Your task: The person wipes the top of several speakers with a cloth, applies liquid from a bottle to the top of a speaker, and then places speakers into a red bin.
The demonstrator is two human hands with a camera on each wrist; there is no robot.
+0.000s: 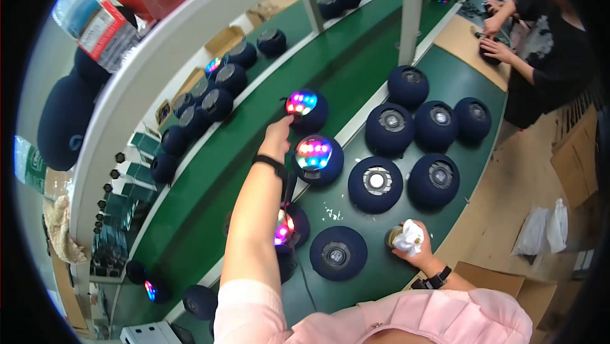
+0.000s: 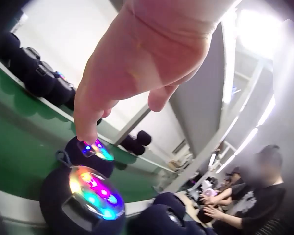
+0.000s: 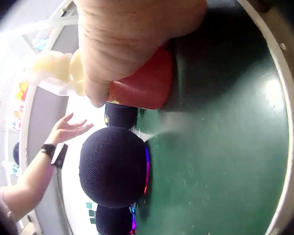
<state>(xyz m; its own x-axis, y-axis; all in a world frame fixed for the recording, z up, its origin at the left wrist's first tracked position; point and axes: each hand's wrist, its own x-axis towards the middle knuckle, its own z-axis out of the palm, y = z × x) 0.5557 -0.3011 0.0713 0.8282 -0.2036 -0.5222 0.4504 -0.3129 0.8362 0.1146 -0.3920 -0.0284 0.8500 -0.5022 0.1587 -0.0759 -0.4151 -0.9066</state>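
Observation:
My left hand [image 1: 277, 138] reaches over the green belt, a fingertip at the glowing multicoloured panel of a round, dark blue fabric speaker [image 1: 314, 115]. In the left wrist view the fingers [image 2: 88, 117] point down onto that panel, the thumb apart. Close by stands a second lit speaker [image 1: 327, 169] with a small loop at its side. My right hand [image 1: 420, 254] grips a small red container [image 3: 147, 83], which stands on the green table. Its top [image 1: 408, 237] looks white and crumpled from above; the hand hides part of its side.
Several unlit speakers [image 1: 375, 185] stand on the table between my hands and beyond. A white post [image 1: 410, 13] and curved frame [image 1: 121, 71] rise by the belt [image 1: 362, 58]. More speakers [image 1: 216, 104] line its far side. Another person [image 1: 546, 58] works at the far right.

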